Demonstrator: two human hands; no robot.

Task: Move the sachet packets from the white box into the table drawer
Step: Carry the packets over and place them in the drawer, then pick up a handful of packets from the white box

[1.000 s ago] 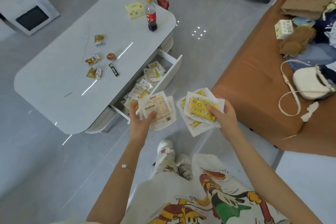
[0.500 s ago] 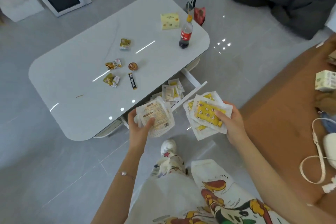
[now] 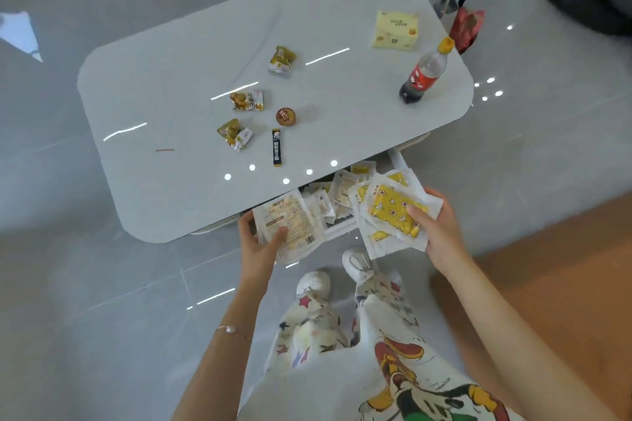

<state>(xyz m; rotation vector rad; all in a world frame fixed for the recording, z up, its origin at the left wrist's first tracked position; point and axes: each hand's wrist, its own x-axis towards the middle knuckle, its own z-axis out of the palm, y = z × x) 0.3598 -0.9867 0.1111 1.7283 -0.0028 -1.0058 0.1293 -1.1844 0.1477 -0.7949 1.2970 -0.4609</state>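
My left hand (image 3: 261,243) grips a small stack of white sachet packets (image 3: 290,222) with printed backs, held at the near edge of the white table (image 3: 178,85). My right hand (image 3: 436,232) holds a fan of white sachets with yellow patterned fronts (image 3: 393,212), thumb on top. Both stacks hover over the open table drawer (image 3: 342,225), which shows below the tabletop edge with several sachets (image 3: 342,193) lying inside. The white box is not in view.
On the tabletop lie three small snack packs (image 3: 246,101), a round candy (image 3: 285,116), a black stick sachet (image 3: 277,147), a yellow tissue pack (image 3: 396,31) and a cola bottle (image 3: 422,75). A bag (image 3: 461,20) stands behind the table. An orange sofa (image 3: 564,267) lies to the right.
I have moved closer to the table; both hands with their sachet stacks have come forward over the open drawer. The grips are unchanged.
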